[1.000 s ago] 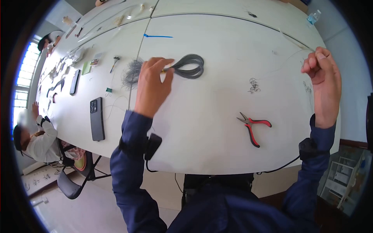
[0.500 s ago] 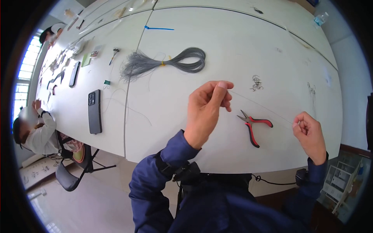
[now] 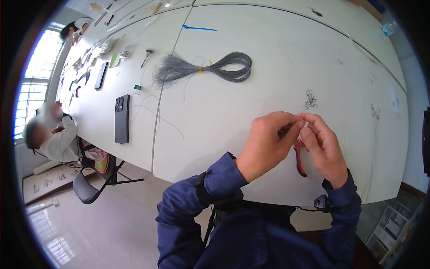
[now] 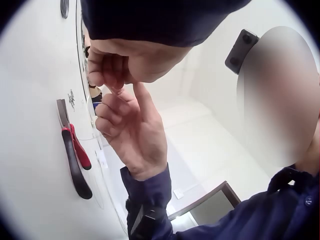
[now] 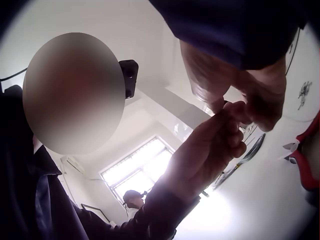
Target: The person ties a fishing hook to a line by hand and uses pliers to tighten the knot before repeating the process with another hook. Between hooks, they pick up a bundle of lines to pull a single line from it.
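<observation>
My left hand [image 3: 271,141] and right hand [image 3: 324,150] meet fingertip to fingertip above the table, thumbs pinched against forefingers. Between them they hold the end of a thin line, mostly hidden by the fingers; I cannot tell whether something small is pinched with it. In the left wrist view the right hand [image 4: 137,130] shows its palm side with curled fingers. Below the hands lie pliers [image 3: 301,163] with red and black handles, partly covered in the head view. A small pile of dark, hook-like curled pieces [image 3: 309,99] lies just beyond the fingertips.
A tied bundle of grey line [image 3: 179,69] lies at the back left, near a blue cable tie [image 3: 199,28]. Further left are a black phone [image 3: 122,119] and a green binder clip [image 3: 137,87]. More curled pieces [image 3: 375,111] lie at right. Another person [image 3: 56,141] sits at left.
The left hand came away from the grey bundle to the right. The right hand lowered and moved in, and the line stretched between them half a second ago is now gathered at their touching fingertips.
</observation>
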Available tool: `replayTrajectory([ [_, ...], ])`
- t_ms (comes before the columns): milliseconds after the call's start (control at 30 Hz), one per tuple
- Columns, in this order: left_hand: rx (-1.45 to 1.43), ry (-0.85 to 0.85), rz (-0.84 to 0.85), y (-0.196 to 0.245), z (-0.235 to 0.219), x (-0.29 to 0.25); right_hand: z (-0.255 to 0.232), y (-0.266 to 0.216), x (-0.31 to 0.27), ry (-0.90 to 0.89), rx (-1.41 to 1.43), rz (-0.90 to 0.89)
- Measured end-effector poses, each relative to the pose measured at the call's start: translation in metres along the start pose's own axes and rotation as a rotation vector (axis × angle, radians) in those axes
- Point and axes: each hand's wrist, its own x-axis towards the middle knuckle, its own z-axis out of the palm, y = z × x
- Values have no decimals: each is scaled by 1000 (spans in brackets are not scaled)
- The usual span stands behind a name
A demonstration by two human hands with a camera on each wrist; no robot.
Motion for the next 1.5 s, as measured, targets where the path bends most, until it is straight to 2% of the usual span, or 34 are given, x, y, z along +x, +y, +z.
replayTrajectory([
  [133, 139, 19, 70, -2, -7, 6, -5, 3, 1, 151, -45, -14],
  [233, 170, -2, 95, -5, -7, 10, -16, 6, 2, 104, -144, 58],
  [333, 186, -52, 107, -3, -3, 17, -7, 27, 10, 238, -115, -186],
  [400, 211, -101, 115, -4, 1, 24, -16, 28, 8, 242, -129, -141],
  [433, 252, -92, 162, -7, 3, 30, -22, 30, 9, 243, -139, -122],
  [467, 295, -83, 211, -10, 3, 37, -24, 32, 11, 309, -127, -183],
  [533, 434, -64, 288, -14, 4, 55, -34, 34, 13, 417, -46, -125],
  [633, 700, 17, 522, -34, 10, 80, -39, 33, 14, 509, 23, -58],
  [667, 765, -57, 463, -38, 11, 85, -41, 35, 15, 517, 37, -57],
  [767, 780, -71, 529, -58, 15, 102, -40, 38, 16, 540, 49, -50],
  [900, 572, 18, 550, -63, 13, 103, -43, 42, 17, 527, 24, -112],
  [1000, 553, -22, 400, -54, 10, 101, -44, 43, 17, 507, 95, -75],
  [1200, 612, -73, 510, -50, 21, 101, -44, 43, 18, 500, 105, -26],
  [1300, 628, -87, 465, -51, 24, 105, -42, 43, 20, 502, 93, -28],
  [1500, 622, -63, 480, -54, 27, 106, -42, 46, 22, 496, 89, -5],
])
